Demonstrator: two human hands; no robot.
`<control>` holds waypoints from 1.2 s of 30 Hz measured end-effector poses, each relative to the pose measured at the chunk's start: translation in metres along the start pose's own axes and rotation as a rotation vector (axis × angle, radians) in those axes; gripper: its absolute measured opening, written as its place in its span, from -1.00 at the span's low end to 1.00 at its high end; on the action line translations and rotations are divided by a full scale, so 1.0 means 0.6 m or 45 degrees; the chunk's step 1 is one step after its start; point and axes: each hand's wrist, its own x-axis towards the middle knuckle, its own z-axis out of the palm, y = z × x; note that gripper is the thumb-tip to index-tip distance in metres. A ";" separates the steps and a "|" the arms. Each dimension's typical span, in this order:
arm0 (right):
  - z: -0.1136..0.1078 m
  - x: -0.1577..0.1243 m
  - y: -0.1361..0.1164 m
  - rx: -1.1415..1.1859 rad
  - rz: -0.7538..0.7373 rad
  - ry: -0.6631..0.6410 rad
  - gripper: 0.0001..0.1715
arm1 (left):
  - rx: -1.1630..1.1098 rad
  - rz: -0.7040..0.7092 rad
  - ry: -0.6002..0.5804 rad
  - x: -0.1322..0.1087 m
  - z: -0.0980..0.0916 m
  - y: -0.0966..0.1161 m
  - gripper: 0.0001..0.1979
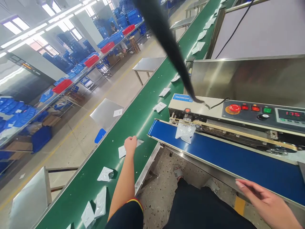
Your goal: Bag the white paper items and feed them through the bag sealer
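Observation:
My left hand [130,144] is closed over the green conveyor belt [135,122]. A white plastic packet [122,152] shows on both sides of its fingers, partly hidden by them. My right hand [269,200] hovers by the near edge of the blue belt [219,152], fingers loosely curved and thumb apart, with nothing seen in it. On the blue belt, a clear plastic packet [185,132] lies with its upper edge at the band sealing machine [207,106]. Other packets, such as a clear one [105,174] and a white one [159,107], are spread along the green belt.
The control panel [259,111] has a red stop button [234,108] and lit switches. A dark strap-like thing [171,47] hangs blurred across the view. Metal side tables [107,111] stand left of the green belt. Beyond them are red bins [62,86] and blue crates.

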 end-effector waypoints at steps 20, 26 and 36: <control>-0.102 0.038 -0.016 0.853 -0.160 0.240 -0.28 | -1.073 0.254 -1.725 -0.607 0.302 0.321 -0.35; -0.142 0.021 0.065 1.035 0.231 0.449 -0.18 | -0.779 0.623 -1.529 -0.699 0.392 0.329 -0.45; -0.215 0.111 0.154 1.164 0.652 0.592 -0.50 | -0.714 0.029 -1.600 -0.736 0.506 0.417 -0.69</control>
